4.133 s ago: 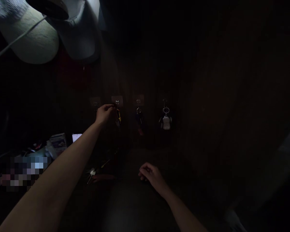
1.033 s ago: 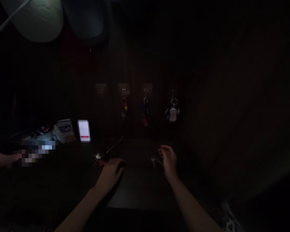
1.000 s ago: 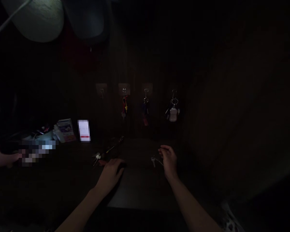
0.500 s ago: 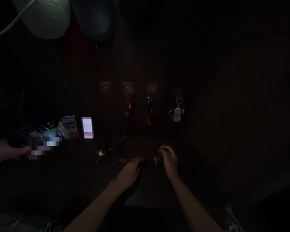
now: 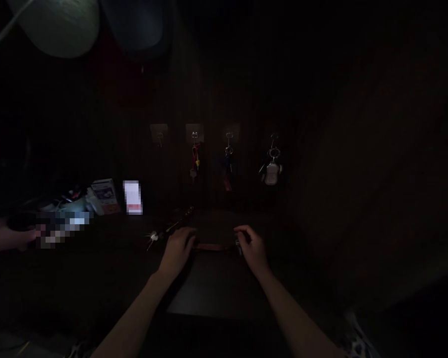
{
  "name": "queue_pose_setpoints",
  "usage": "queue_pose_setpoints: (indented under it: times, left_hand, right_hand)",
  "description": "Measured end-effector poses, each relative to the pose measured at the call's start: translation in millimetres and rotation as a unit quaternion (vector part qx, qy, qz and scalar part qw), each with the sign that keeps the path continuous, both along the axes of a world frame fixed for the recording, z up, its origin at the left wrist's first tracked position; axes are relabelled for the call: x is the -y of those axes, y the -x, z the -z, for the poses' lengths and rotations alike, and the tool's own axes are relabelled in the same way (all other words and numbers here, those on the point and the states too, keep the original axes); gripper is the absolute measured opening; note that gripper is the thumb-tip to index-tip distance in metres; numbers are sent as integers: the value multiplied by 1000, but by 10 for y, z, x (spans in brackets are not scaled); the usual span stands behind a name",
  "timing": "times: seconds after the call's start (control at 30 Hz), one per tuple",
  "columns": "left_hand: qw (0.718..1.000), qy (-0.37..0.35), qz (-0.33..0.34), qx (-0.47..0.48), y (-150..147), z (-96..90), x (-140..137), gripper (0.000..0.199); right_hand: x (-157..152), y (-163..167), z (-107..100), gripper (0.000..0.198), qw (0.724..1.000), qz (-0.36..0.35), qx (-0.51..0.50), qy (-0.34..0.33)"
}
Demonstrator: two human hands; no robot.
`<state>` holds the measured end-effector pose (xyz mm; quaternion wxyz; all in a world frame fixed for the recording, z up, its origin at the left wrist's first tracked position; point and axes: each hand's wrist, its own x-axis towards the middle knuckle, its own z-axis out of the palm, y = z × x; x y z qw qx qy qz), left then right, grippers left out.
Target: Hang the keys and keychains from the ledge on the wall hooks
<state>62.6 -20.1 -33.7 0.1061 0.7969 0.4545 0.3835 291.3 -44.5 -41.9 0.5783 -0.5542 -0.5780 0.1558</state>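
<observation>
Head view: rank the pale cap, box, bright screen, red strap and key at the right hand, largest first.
1. Pale cap, cut off
2. Box and bright screen, too alike to rank
3. Red strap
4. Key at the right hand, partly hidden

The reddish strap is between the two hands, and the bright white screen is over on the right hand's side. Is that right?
Not quite: the bright white screen is on the side of the left hand, not the right hand, as the head view shows. The reddish strap is indeed between the two hands.
</observation>
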Motion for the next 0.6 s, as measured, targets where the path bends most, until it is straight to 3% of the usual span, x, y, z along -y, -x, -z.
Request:
queue_pose_setpoints:
  times: [0.13, 0.27, 0.43, 0.6]
  left_hand:
    - [995, -16, -43, -90, 80, 36, 107, 23]
    - [988, -26, -53, -144, 101, 118, 182, 24]
    - [987, -2, -53, -154, 99, 122, 183, 16]
    - [990, 6, -43, -137, 92, 79, 196, 15]
  right_hand:
    - [0, 38, 36, 17, 987, -29, 155, -19]
    - [21, 73, 55, 17, 964, -18, 266, 15]
    - [55, 94, 54, 18, 942, -40, 331, 39]
    - [64, 105, 27, 8, 942, -52, 329, 33]
